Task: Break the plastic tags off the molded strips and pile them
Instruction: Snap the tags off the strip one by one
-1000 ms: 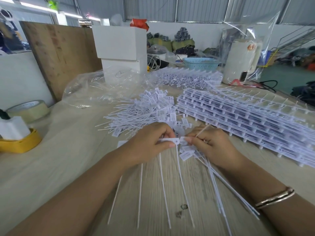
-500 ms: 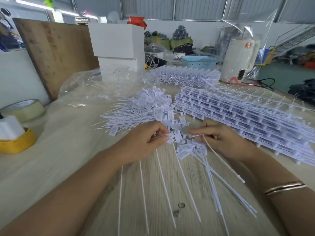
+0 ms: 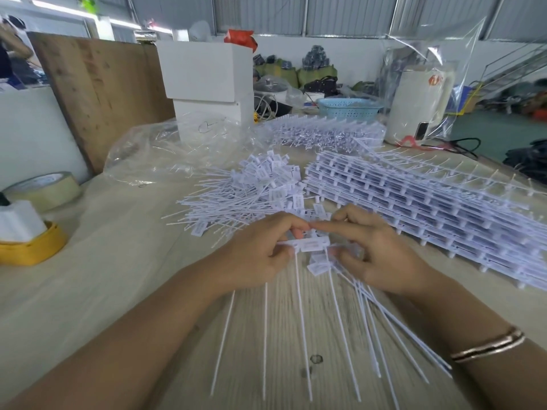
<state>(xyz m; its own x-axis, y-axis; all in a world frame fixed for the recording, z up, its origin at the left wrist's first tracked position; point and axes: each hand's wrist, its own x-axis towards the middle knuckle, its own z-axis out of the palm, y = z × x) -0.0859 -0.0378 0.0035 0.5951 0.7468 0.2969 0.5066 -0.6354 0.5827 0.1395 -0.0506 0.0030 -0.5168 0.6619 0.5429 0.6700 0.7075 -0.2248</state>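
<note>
Both hands meet over the table's middle on one white molded strip whose long thin tails fan toward me. My left hand pinches the strip's left end. My right hand pinches the tag head at the strip's right end, index finger stretched over it. A few loose tags lie just under the hands, their tails running to the lower right. Behind the hands lies the pile of broken-off tags. A thick stack of whole molded strips lies to the right.
A crumpled clear plastic bag sits behind the pile, with more strips at the back. Tape roll and a yellow holder stand at the left. White boxes, a blue basket and a white appliance line the far edge.
My right hand set down the tag it had pulled free and came back to the strip. It now pinches another tag head beside my left hand.
</note>
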